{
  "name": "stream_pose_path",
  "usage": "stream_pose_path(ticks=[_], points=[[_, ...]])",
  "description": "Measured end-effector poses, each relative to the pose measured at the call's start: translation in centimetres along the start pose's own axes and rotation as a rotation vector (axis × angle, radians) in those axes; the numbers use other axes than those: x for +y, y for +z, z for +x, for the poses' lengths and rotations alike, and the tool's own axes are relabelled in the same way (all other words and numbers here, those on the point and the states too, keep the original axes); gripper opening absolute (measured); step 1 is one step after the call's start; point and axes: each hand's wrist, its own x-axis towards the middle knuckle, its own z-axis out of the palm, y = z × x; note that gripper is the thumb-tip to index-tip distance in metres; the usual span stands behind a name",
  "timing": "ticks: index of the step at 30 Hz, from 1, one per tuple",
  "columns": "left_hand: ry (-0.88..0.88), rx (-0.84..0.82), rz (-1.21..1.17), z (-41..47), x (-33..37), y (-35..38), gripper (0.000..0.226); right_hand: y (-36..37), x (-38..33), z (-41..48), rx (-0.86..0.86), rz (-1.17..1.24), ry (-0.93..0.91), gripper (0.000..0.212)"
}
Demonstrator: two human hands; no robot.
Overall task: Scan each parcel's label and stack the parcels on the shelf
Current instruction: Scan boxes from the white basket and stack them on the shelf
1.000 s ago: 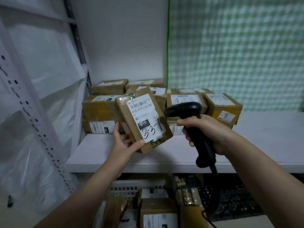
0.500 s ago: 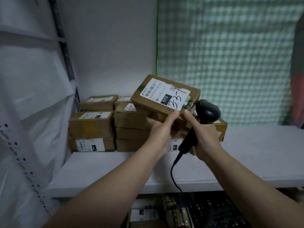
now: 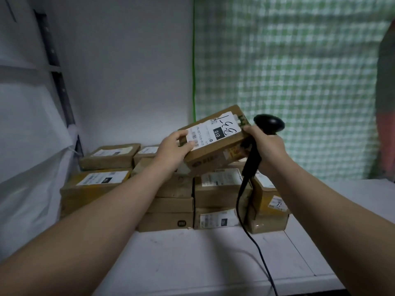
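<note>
Hovering label-up just above the stacked parcels (image 3: 220,189) on the shelf (image 3: 192,263), the parcel (image 3: 215,142) tilts — its long axis rises from the left hand (image 3: 173,149), pinching the near end, to the right hand (image 3: 265,146), which clutches the scanner (image 3: 269,123) and steadies the far corner.

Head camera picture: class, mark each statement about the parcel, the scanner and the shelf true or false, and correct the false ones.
1. The left hand grips the parcel at its left end. True.
2. The right hand holds a black scanner. True.
3. The held parcel lies flat on the shelf. False: it is tilted and held above the stacked parcels.
4. The scanner has no cable. False: a black cable hangs from it across the shelf.
</note>
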Motion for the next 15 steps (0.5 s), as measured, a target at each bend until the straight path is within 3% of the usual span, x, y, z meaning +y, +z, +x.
stream_pose_path(ticks=[3, 10, 15], points=[[0.041, 0.021, -0.007, 3.7, -0.2, 1.1, 0.045, 1.0, 0.3, 3.3, 0.04, 0.089, 0.033, 0.02], [0.056, -0.149, 0.053, 10.8, -2.7, 4.5, 0.063, 1.5, 3.7, 10.7, 0.066, 0.208, 0.159, 0.021], [0.104, -0.213, 0.475, 13.1, -5.7, 6.4, 0.04, 1.1, 7.0, 13.1, 0.054, 0.124, 0.3, 0.017]])
